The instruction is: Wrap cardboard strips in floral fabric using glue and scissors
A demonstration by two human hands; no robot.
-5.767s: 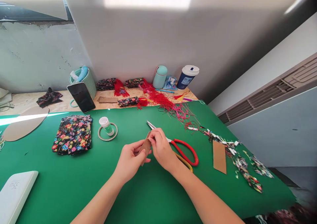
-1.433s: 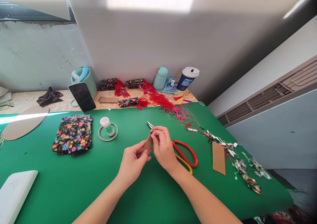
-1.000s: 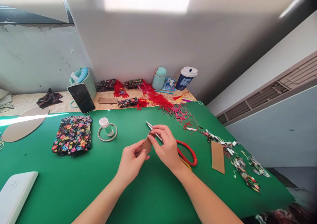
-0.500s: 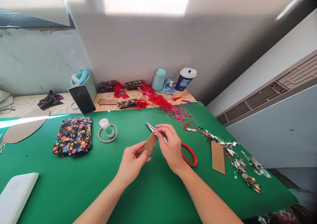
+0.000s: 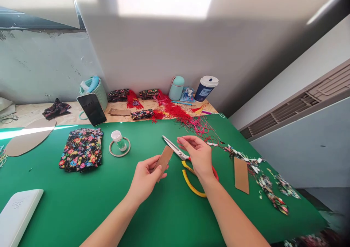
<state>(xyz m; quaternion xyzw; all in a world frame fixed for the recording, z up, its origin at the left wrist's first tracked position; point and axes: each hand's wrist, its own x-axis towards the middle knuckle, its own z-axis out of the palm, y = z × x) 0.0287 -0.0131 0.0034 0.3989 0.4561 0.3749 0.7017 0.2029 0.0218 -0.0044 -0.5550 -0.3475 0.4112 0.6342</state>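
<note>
My left hand (image 5: 146,177) grips a narrow strip of brown cardboard (image 5: 165,157) between thumb and fingers, its free end pointing up and right. To the right, my right hand (image 5: 197,154) is raised apart from the strip, thumb and fingertips pinched together. Whatever is between those fingertips is too small to make out. Below and behind that hand lie scissors (image 5: 177,151) with one red and one yellow handle, blades pointing up and left. The right hand and forearm hide part of the red handle.
Folded floral fabric (image 5: 81,149), a small white-capped bottle (image 5: 119,141) and a metal ring (image 5: 110,149) lie left. A cardboard piece (image 5: 241,175) and fabric scraps (image 5: 269,192) lie right. Behind are a phone (image 5: 92,109), red threads (image 5: 177,111), a flask (image 5: 176,88) and a paper cup (image 5: 205,89).
My right hand has moved away from the cardboard strip's tip to the right, uncovering the scissors' blades and yellow handle. My left hand keeps hold of the strip in nearly the same place.
</note>
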